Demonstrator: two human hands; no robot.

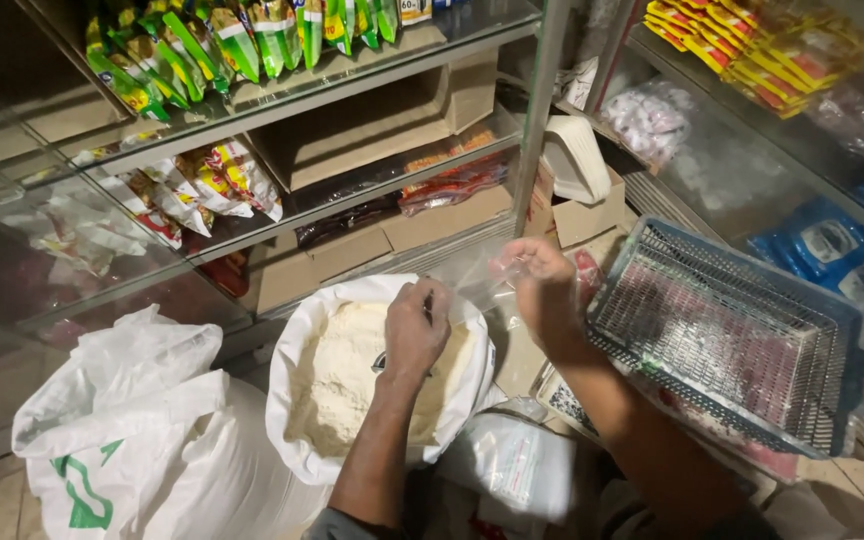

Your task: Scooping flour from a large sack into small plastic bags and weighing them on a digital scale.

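An open white sack (297, 350) full of pale flour (342, 380) stands on the floor in the middle. My left hand (414, 330) hovers over the flour, its fingers pinching one edge of a thin clear plastic bag (477, 280). My right hand (542, 290) grips the other edge of that bag, just right of the sack's rim. The bag is stretched between both hands and is nearly see-through. A dark scoop handle (380, 362) shows in the flour under my left wrist.
A tied white sack (132, 430) sits at left. A blue wire basket (732, 340) lies at right. Glass shelves (282, 100) hold green and yellow snack packets; cardboard boxes (372, 120) sit behind. More clear bags (512, 460) lie by my forearm.
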